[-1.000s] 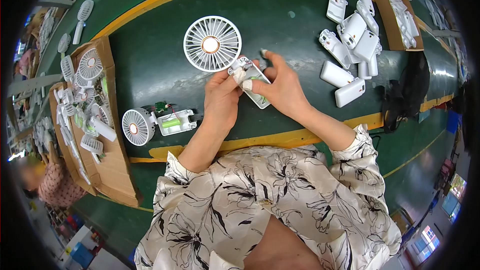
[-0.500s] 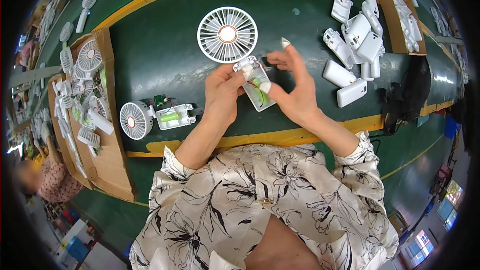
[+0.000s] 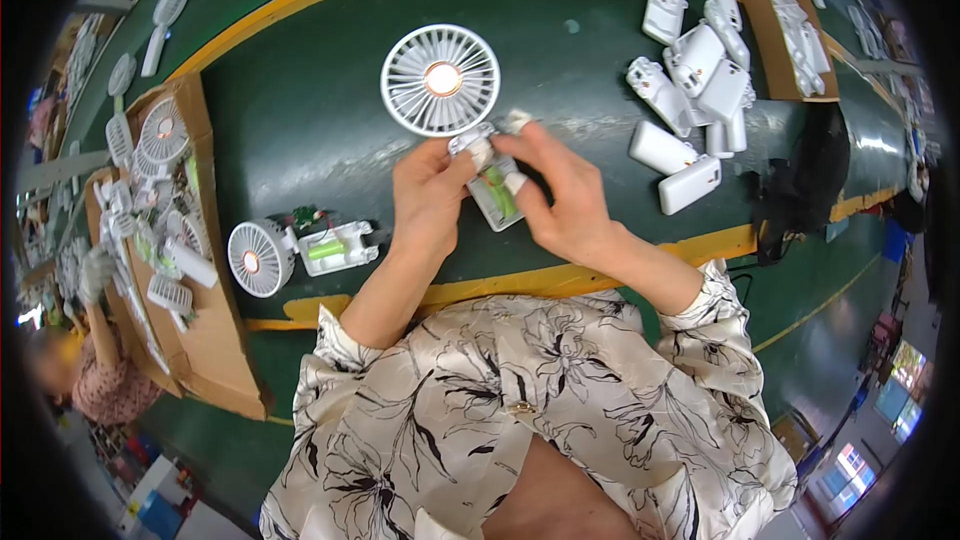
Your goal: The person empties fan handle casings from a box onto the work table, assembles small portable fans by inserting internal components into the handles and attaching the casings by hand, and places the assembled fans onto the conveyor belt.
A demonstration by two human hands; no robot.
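Note:
A round white fan head (image 3: 440, 80) lies grille up on the table, at the far end of an open fan handle (image 3: 494, 206). Inside this white handle shell a green battery (image 3: 497, 192) shows, partly covered by fingers. My left hand (image 3: 428, 198) is closed on the handle's upper left side, its thumb over the joint end. From the right, my right hand (image 3: 565, 190) has closed in on the handle, thumb by the battery and bent fingers at the upper edge. White covers wrap several fingertips. Any small part between the right fingers is hidden.
Left of my hands lies another opened fan (image 3: 262, 258) with its battery and green circuit board exposed. A cardboard box (image 3: 225, 340) of fan parts stands at far left, near another person (image 3: 105, 375). White handle shells (image 3: 695, 60) are piled right, beside a smaller box (image 3: 775, 40).
My right hand has moved left and down onto the handle, its spread fingers now bent in. The left hand keeps its hold. The whole view has shifted slightly.

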